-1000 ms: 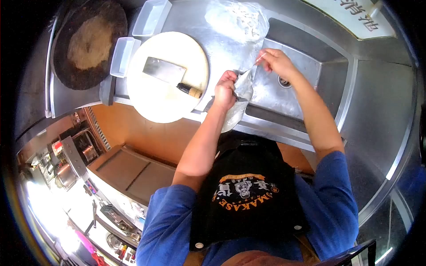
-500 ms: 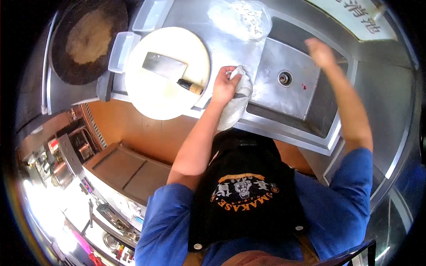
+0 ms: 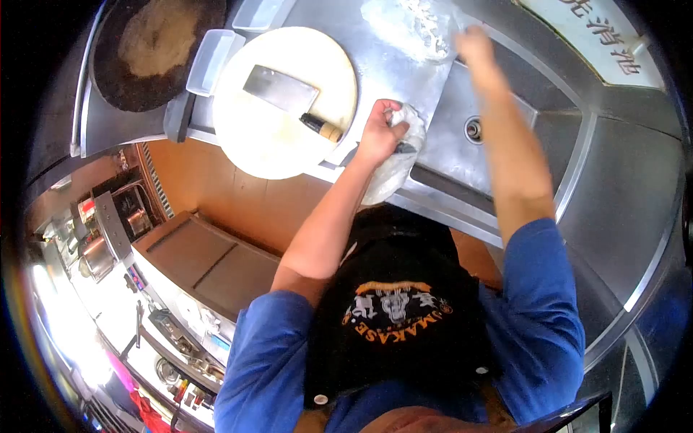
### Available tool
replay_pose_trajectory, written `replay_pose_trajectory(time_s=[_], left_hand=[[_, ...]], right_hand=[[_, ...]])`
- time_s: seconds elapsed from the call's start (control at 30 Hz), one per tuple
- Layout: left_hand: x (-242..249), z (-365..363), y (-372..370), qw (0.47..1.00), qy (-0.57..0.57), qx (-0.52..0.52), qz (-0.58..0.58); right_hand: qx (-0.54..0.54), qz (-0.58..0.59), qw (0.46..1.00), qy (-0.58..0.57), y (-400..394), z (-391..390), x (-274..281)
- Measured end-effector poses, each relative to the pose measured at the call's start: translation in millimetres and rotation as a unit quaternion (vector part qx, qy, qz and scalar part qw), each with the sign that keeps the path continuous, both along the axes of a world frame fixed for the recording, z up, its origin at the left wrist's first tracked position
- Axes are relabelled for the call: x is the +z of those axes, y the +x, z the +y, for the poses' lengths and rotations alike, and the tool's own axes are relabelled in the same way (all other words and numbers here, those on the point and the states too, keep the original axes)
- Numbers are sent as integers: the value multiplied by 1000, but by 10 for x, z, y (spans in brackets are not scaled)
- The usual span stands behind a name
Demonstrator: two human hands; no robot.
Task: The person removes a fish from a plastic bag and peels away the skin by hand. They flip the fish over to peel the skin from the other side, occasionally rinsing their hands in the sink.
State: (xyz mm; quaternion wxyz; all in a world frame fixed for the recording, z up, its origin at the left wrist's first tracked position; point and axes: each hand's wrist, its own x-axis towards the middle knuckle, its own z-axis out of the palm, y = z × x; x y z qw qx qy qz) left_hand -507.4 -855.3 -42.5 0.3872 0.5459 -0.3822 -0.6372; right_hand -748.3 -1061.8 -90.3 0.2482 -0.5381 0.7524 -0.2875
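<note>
My left hand [image 3: 382, 133] is closed on the gathered top of a translucent whitish plastic bag [image 3: 393, 173], which hangs at the counter's front edge beside the sink. A dark patch shows at the bag's side. My right hand [image 3: 474, 45] is over the sink's far left corner, smeared by motion, its fingers indistinct. Close to its left, a clear plastic bag [image 3: 413, 30] with whitish pieces lies on the steel counter. Left of my left hand, a cleaver [image 3: 281, 90] with a black and wooden handle lies flat on the round white cutting board [image 3: 263, 148].
The steel sink [image 3: 451, 155] with its drain [image 3: 473, 130] is partly covered by my right forearm. Plastic containers [image 3: 211, 65] stand behind the board, near a large dark wok [image 3: 155, 54] at far left. A sign [image 3: 599, 32] is on the far right.
My right hand has swung left across the sink, from its far right side to beside the clear bag. My left hand keeps its grip on the whitish bag. The whole view has shifted slightly.
</note>
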Motion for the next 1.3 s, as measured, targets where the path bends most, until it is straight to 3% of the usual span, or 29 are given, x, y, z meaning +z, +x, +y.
replay_pose_trajectory(time_s=[0.03, 0.1, 0.17, 0.23, 0.33, 0.43, 0.53, 0.57, 0.6, 0.63, 0.67, 0.73, 0.77, 0.8, 0.87, 0.9, 0.93, 0.97, 1.0, 1.03, 1.1, 1.13, 1.17, 1.27, 1.3], left_hand=[[14, -76, 0, 1000, -13, -18, -23], [-11, -215, 45, 1000, 3, 1, 10], [36, -157, 35, 995, 56, 27, 75], [239, -228, -6, 965, 132, 84, 211], [547, -338, 19, 966, 166, 56, 190], [867, -321, -129, 970, 100, 19, 222], [1355, -181, -295, 950, 75, -27, 302], [1566, -111, -319, 931, 84, -47, 352], [1734, -36, -387, 922, 73, -58, 377], [1780, 25, -477, 938, 37, -55, 339], [1779, 101, -558, 944, 20, -52, 326], [1854, 165, -714, 961, -95, -125, 225], [1794, 147, -840, 944, -204, -137, 221], [1753, 167, -937, 943, -219, -150, 200], [1698, 133, -1112, 943, -231, -163, 176], [1676, 106, -1203, 944, -224, -167, 178], [1576, 50, -1285, 949, -215, -155, 170], [1464, 3, -1388, 949, -160, -173, 207], [1343, -44, -1506, 943, -104, -194, 249], [1146, -150, -1629, 944, -149, -187, 229], [885, -379, -1823, 941, -180, -199, 208], [863, -462, -1856, 938, -171, -218, 206], [844, -534, -1890, 946, -204, -222, 121], [862, -637, -1986, 958, -120, -239, 100], [846, -644, -2022, 953, -166, -245, 62]], right_hand=[[-40, 40, 963, -262, 260, 208, 43], [-68, -97, 983, -143, 374, 626, 91], [-31, -159, 983, -84, 388, 1133, 112], [8, -244, 964, 101, 342, 1578, 33], [-29, -374, 918, 130, 201, 2129, -255], [-89, -370, 922, 69, -325, 1957, 447], [-85, -242, 953, -162, -1034, 1395, 1803], [-69, -61, 965, -246, -1244, 1233, 2354], [-114, -66, 966, -224, -1419, 1099, 2907], [-103, -55, 932, -342, -1609, 883, 3250], [-175, 54, 939, -292, -1691, 703, 3697], [-122, 239, 906, -327, -2180, 203, 4163], [-84, 316, 891, -315, -2414, -18, 4321], [-36, 377, 876, -298, -2645, -275, 4442], [42, 378, 880, -283, -2892, -522, 4551], [68, 343, 892, -286, -2924, -545, 4577], [-8, 151, 952, -266, -2522, -386, 4561], [-90, -40, 968, -231, -2145, -152, 4623], [-57, -14, 965, -254, -2238, -197, 4588], [-59, -8, 967, -248, -2246, -226, 4576], [-46, 247, 903, -348, -2299, -277, 4572], [-11, 398, 846, -354, -2466, -408, 4615], [26, 537, 768, -348, -2696, -506, 4629], [77, 647, 694, -306, -2491, -211, 4652], [98, 668, 673, -303, -2611, -306, 4679]])
